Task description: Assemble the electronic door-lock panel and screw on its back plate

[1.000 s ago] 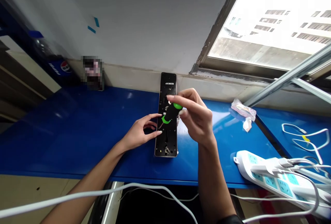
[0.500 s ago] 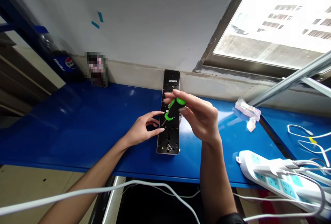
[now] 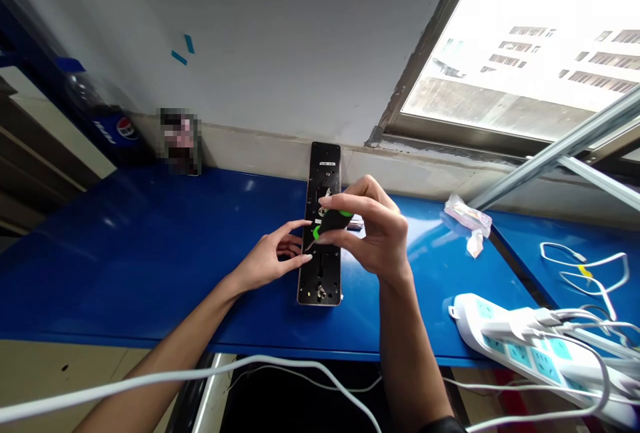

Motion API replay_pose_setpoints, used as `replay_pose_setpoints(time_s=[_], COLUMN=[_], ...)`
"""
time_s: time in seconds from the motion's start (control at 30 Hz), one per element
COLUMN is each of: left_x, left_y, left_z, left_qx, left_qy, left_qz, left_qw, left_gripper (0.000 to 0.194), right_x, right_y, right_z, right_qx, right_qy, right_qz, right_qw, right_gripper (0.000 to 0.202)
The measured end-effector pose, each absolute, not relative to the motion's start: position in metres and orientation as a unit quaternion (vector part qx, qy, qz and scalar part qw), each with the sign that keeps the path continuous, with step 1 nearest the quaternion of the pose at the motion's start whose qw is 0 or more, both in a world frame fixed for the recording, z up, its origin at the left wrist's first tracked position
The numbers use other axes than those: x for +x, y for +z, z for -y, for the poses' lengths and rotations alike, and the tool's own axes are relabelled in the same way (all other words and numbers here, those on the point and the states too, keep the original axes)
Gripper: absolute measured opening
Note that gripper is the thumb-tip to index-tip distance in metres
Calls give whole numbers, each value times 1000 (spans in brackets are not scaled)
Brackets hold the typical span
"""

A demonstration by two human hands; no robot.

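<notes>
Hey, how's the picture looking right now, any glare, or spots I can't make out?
Head view: the window is washed out almost white; head view: pale glare streaks the blue table right of the black panel; head view: the panel's white label is too small to read, and a pixelated patch hides something beside the bottle.

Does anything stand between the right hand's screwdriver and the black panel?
Nothing visible does. The screwdriver slants down at the black panel, its tip between thumb and forefinger of the left hand; whether it touches, I cannot tell.
</notes>
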State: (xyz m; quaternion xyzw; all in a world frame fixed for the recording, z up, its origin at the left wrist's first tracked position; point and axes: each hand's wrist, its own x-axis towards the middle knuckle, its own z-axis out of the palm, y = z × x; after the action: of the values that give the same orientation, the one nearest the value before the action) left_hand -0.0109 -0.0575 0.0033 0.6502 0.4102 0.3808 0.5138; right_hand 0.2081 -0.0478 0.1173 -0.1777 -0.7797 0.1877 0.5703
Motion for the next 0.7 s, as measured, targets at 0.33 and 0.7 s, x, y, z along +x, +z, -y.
replay_pose_setpoints(time_s=[0.33,0.7], left_x=[-10,-9], left_y=[6,6], left_z=[58,58], left_qx=[655,655], left_qy=[374,378], left_qz=[-415,-414], left_qw=[509,506], left_gripper=[69,69], right_x=[209,204], right_y=[118,119], right_z=[48,55], right_qx=[-165,-165], right_qy=[208,227], right_qz=[780,790], right_qw=[567,545], right_gripper=[44,42])
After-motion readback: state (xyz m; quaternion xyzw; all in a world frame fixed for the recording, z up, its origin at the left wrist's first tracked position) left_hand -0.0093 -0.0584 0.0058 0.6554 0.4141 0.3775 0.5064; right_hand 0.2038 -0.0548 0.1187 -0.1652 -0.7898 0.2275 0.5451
